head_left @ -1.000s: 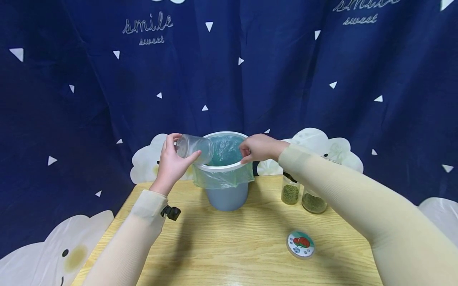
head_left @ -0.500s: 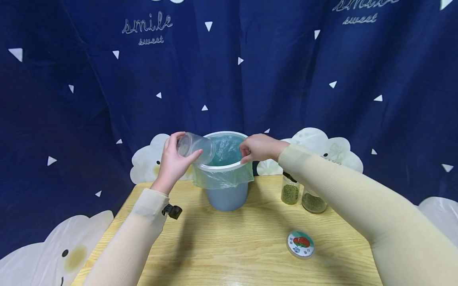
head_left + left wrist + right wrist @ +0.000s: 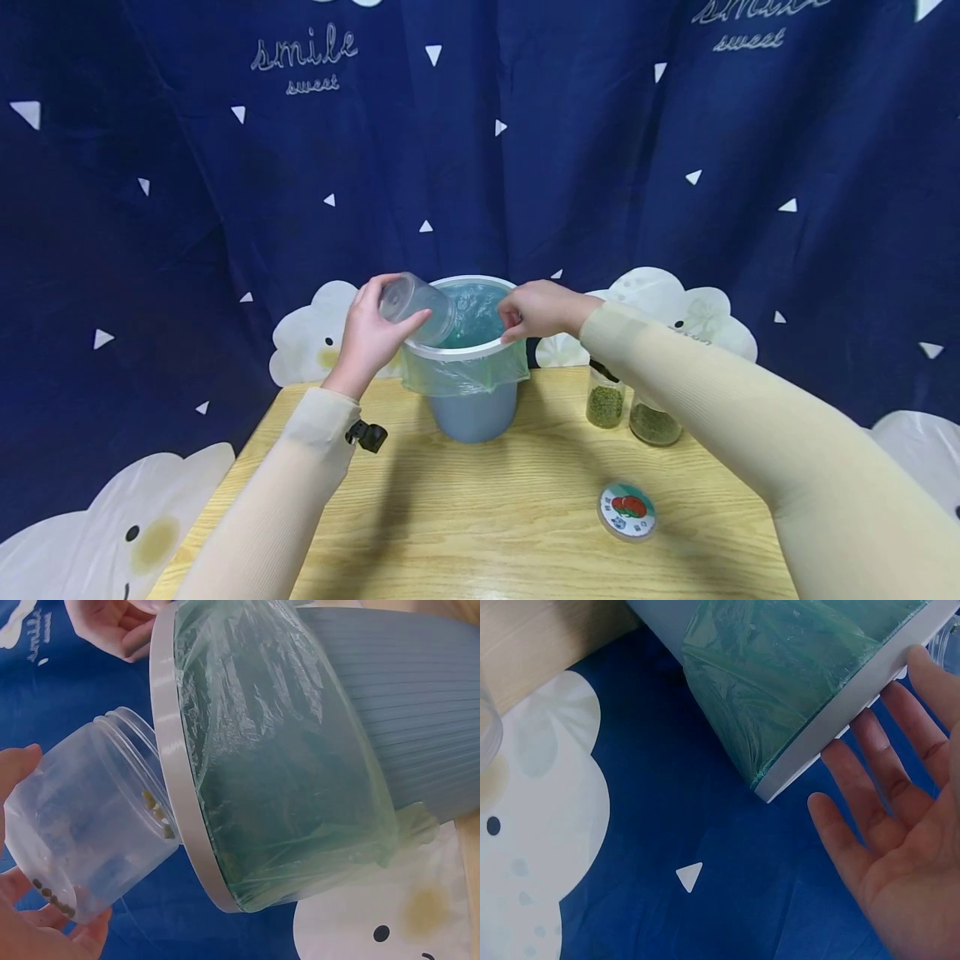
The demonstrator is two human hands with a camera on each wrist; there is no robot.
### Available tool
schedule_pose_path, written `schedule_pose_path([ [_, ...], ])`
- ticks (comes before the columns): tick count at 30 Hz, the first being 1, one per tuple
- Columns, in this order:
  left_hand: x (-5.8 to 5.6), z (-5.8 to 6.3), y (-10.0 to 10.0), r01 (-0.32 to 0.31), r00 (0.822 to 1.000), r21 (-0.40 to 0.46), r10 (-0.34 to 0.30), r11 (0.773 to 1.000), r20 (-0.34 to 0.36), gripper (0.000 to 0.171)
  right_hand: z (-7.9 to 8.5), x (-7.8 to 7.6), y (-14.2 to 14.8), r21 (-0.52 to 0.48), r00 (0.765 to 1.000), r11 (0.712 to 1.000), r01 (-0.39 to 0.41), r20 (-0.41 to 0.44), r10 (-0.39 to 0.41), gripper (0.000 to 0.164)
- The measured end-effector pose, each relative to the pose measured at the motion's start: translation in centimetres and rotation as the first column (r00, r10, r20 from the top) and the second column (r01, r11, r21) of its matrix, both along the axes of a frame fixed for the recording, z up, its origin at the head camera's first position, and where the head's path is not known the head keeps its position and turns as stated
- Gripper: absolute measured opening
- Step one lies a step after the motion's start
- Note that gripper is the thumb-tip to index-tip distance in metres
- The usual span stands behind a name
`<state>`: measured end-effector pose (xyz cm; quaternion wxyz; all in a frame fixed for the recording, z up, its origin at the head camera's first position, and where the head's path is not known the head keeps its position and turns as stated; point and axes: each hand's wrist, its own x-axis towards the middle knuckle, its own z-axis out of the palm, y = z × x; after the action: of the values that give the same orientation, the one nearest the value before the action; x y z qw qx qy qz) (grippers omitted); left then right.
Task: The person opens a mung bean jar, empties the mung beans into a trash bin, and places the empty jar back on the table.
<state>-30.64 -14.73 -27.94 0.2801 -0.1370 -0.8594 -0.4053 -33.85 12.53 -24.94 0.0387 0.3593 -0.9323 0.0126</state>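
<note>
My left hand [image 3: 378, 329] holds a clear plastic jar [image 3: 420, 308] around its side, tilted with its open mouth at the left of the trash bin's [image 3: 474, 412] opening. In the left wrist view, a few greenish-brown grains lie inside the jar [image 3: 90, 810], some by its base and some near the mouth. The bin is blue-grey, with a white rim [image 3: 176, 750] and a translucent green liner bag [image 3: 468, 375] folded over it. My right hand [image 3: 543, 308] grips the rim at the right, its thumb on it and its fingertips partly hidden behind it.
Two jars of green contents, a smaller one [image 3: 605, 406] and a wider one [image 3: 655, 423], stand at the right, partly behind my right sleeve. A round lid with a tomato picture [image 3: 627, 511] lies on the wooden table [image 3: 480, 517]. A dark blue curtain [image 3: 375, 167] hangs behind.
My left hand has tipped the jar further, raising its base and moving slightly right over the bin. My right hand stays at the rim. The head view has shifted a little.
</note>
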Motion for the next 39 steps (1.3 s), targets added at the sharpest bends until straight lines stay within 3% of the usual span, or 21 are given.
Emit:
schedule_pose_path([
  [12,-0.2,0.9,0.5,0.071,0.996,-0.109,-0.065,0.991,0.052,0.065,-0.1,0.3,0.2,-0.035,1.000,0.999,-0.012,-0.016,0.012,0.029],
  [22,-0.2,1.7,1.1,0.172,0.985,-0.233,-0.170,0.957,0.030,0.066,-0.2,0.1,0.2,-0.031,1.000,1.000,0.004,-0.012,-0.005,0.030],
  [28,-0.4,1.6,1.3,0.173,0.984,-0.268,-0.179,0.948,0.002,0.068,-0.3,-0.1,0.3,-0.029,1.000,1.000,0.005,-0.026,-0.005,0.030],
  [39,-0.1,0.9,0.9,0.153,0.988,-0.236,-0.154,0.960,0.013,0.077,-0.4,-0.1,0.4,-0.035,1.000,0.999,0.003,-0.028,-0.004,0.029],
])
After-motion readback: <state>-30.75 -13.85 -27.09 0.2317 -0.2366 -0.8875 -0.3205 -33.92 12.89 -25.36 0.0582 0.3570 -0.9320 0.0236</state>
